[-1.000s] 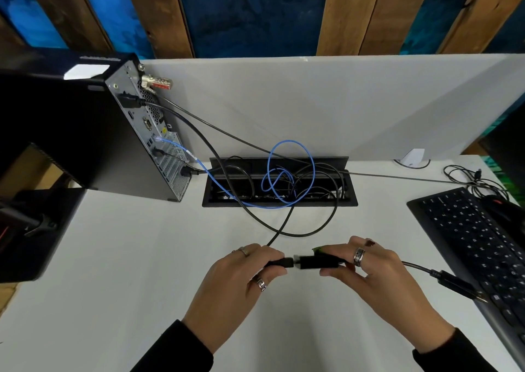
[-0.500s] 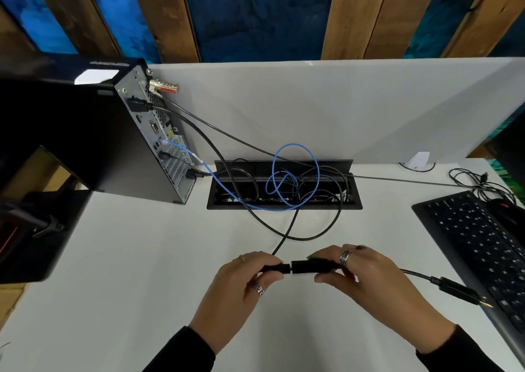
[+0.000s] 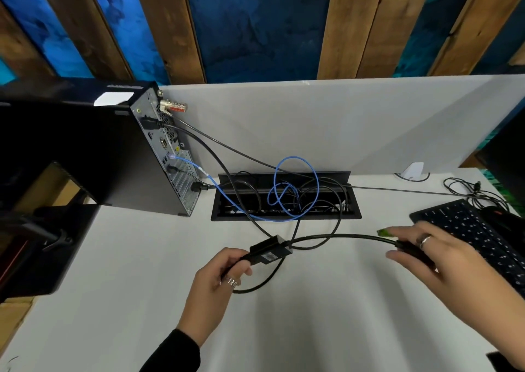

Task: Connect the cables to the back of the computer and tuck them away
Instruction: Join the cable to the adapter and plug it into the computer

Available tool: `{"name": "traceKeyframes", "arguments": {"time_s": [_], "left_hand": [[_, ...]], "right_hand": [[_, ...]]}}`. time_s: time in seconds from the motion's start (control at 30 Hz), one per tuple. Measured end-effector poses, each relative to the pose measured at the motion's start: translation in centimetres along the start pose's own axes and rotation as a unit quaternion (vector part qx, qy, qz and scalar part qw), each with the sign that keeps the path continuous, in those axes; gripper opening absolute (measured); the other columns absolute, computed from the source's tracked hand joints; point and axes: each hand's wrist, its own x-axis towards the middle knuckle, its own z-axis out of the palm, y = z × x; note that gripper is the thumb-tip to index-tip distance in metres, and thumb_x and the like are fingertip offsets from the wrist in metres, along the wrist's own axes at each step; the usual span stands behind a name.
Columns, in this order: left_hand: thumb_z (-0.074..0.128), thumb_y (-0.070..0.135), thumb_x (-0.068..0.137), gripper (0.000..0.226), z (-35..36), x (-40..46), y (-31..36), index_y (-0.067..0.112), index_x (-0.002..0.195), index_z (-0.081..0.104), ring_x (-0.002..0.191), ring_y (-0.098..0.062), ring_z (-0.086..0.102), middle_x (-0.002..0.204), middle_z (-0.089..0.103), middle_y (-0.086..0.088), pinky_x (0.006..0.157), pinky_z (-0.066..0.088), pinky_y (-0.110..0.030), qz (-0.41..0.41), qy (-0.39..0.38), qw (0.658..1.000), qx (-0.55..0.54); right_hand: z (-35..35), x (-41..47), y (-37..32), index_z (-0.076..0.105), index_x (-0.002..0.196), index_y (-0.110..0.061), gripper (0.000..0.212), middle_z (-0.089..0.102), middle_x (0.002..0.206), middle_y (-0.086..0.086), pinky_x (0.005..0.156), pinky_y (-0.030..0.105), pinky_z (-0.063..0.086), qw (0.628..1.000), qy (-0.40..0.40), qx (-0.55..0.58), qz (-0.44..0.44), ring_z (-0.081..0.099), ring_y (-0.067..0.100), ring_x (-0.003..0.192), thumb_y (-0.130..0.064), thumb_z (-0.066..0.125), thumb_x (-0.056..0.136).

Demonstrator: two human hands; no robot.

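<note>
Left hand (image 3: 216, 278) is gripping the adapter (image 3: 271, 249); right hand (image 3: 443, 261) is pinching the plug (image 3: 412, 251) at the other end of a short cable (image 3: 341, 236). The cable is running left-right between the hands. Computer (image 3: 119, 155) is standing far-left, ports facing right toward the cable tray (image 3: 284, 217). Left hand is nearer the ports; judging the plug has to travel up and left.

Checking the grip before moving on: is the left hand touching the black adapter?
Touching. The head view shows the left hand with its fingers closed around the near end of the adapter, held above the desk.
</note>
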Motion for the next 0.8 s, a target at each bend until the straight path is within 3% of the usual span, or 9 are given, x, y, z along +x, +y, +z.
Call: {"name": "traceKeyframes", "arguments": {"time_s": [0.1,0.2,0.27,0.37,0.47,0.57,0.7,0.73,0.8], "left_hand": [[0.052,0.001,0.09,0.033,0.2,-0.4,-0.3,0.027,0.076,0.066,0.057,-0.008,0.048,0.064,0.066,0.0,0.059,0.042,-0.011,-0.032,0.034,0.995,-0.083],[0.052,0.001,0.091,0.011,0.4,-1.1,-0.8,0.004,0.087,0.062,0.056,-0.011,0.049,0.062,0.063,-0.003,0.058,0.043,-0.015,-0.053,0.041,0.988,-0.139],[0.06,0.011,0.084,0.013,0.7,-1.5,-1.6,0.0,0.09,0.061,0.056,-0.012,0.051,0.062,0.063,-0.005,0.057,0.044,-0.019,-0.081,0.043,0.979,-0.183],[0.055,0.018,0.073,0.028,1.2,-1.8,-2.7,-0.003,0.09,0.059,0.05,-0.014,0.051,0.059,0.062,-0.008,0.057,0.043,-0.027,-0.121,0.046,0.97,-0.207],[0.054,0.01,0.07,0.028,1.4,-2.1,-3.3,-0.009,0.09,0.054,0.04,-0.016,0.05,0.054,0.062,-0.013,0.049,0.046,-0.026,-0.148,0.04,0.966,-0.208],[0.057,-0.003,0.083,0.007,0.9,-2.7,-3.3,-0.009,0.086,0.056,0.043,-0.017,0.057,0.055,0.064,-0.014,0.049,0.049,-0.023,-0.134,0.022,0.979,-0.154],[0.058,0.023,0.078,0.013,-0.1,-3.9,-3.7,0.018,0.082,0.069,0.068,-0.016,0.067,0.074,0.073,-0.005,0.078,0.052,-0.031,-0.106,0.002,0.994,-0.015],[0.061,0.021,0.08,0.011,-0.3,-3.9,-3.9,0.027,0.078,0.071,0.072,-0.016,0.067,0.077,0.072,-0.001,0.08,0.051,-0.032,-0.105,0.01,0.994,0.017],[0.063,0.015,0.085,0.033,-0.6,-3.8,-4.7,0.045,0.072,0.067,0.078,-0.016,0.065,0.08,0.067,0.008,0.08,0.052,-0.032,-0.086,0.021,0.993,0.079]], "right_hand": [[-1.0,0.7,-1.1,0.06,0.098,-0.045,0.031,0.06,0.088,-0.022,0.067,0.006,0.043,0.99,0.083,0.114,-0.024,0.06,-0.002,0.074,-0.065,0.046,0.078],[-1.2,1.8,-2.7,0.06,0.094,-0.051,0.026,0.066,0.09,-0.021,0.074,0.009,0.048,0.955,0.15,0.253,-0.026,0.064,0.005,0.078,-0.066,0.056,0.073],[-0.5,2.8,-4.2,0.063,0.095,-0.044,0.013,0.067,0.1,-0.018,0.081,0.013,0.048,0.931,0.148,0.328,-0.056,0.063,0.006,0.091,-0.045,0.061,0.082],[1.2,4.2,-6.8,0.064,0.09,-0.031,0.019,0.072,0.101,-0.007,0.085,0.021,0.051,0.878,0.124,0.46,-0.054,0.066,0.013,0.097,-0.013,0.06,0.085],[3.3,5.1,-9.2,0.062,0.094,-0.027,0.017,0.072,0.098,-0.004,0.086,0.025,0.052,0.859,0.102,0.495,-0.075,0.067,0.016,0.097,-0.013,0.055,0.087],[4.4,5.4,-10.6,0.061,0.096,-0.032,0.017,0.07,0.094,-0.01,0.083,0.018,0.049,0.849,0.093,0.515,-0.077,0.068,0.013,0.093,-0.023,0.053,0.084],[5.1,5.4,-11.9,0.061,0.097,-0.034,0.018,0.07,0.095,-0.01,0.081,0.015,0.048,0.846,0.072,0.522,-0.087,0.068,0.011,0.092,-0.027,0.053,0.083],[5.2,5.4,-12.1,0.061,0.098,-0.033,0.018,0.07,0.095,-0.008,0.081,0.014,0.047,0.846,0.07,0.521,-0.091,0.068,0.01,0.092,-0.026,0.053,0.083],[5.5,5.3,-12.5,0.06,0.099,-0.034,0.019,0.07,0.095,-0.006,0.081,0.014,0.047,0.845,0.065,0.521,-0.099,0.067,0.011,0.091,-0.026,0.054,0.083]]}}
